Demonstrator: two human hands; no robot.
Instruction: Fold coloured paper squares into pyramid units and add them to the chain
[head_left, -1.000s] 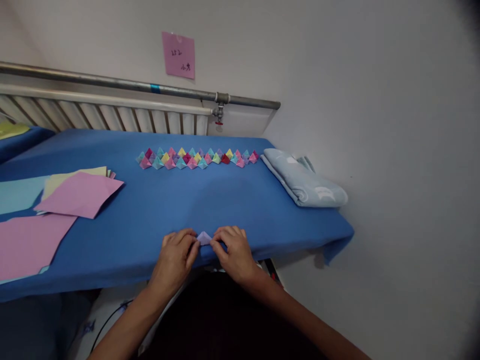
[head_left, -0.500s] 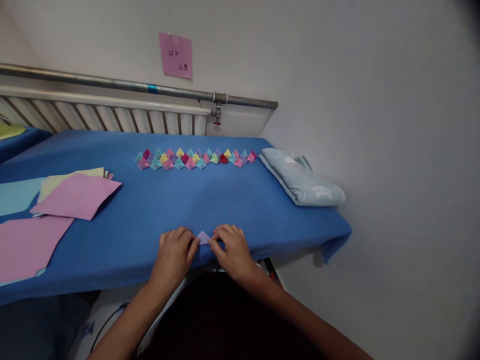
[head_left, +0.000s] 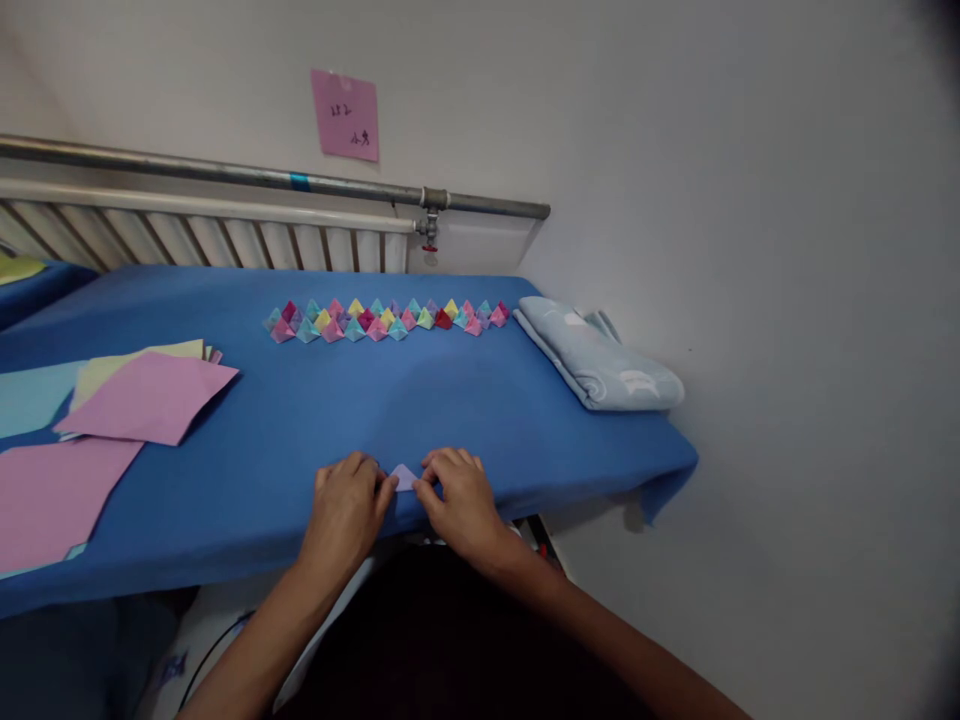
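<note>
A small lavender piece of folded paper (head_left: pixel 403 478), triangular in outline, lies near the front edge of the blue cloth (head_left: pixel 315 400). My left hand (head_left: pixel 349 502) pinches its left corner between thumb and fingers. At the right corner, the thumb and fingertips of my right hand (head_left: pixel 459 500) are closed on the same paper. Fingertips cover both corners, so only its middle and peak show. Further back, several small folded paper pieces (head_left: pixel 365 320) in pink, blue, yellow, purple and red stand in close rows.
Loose pink paper sheets (head_left: pixel 154 395) overlap yellow and blue ones at left. A folded light-blue blanket (head_left: pixel 607 360) lies at the right end by the wall. Behind are a white radiator (head_left: pixel 225 240), a metal pipe (head_left: pixel 360 188) and a pink note (head_left: pixel 345 115) on the wall.
The whole view has shifted slightly, with things a little further left. Both hands keep their grip on the lavender paper, with hardly any movement of the fingers.
</note>
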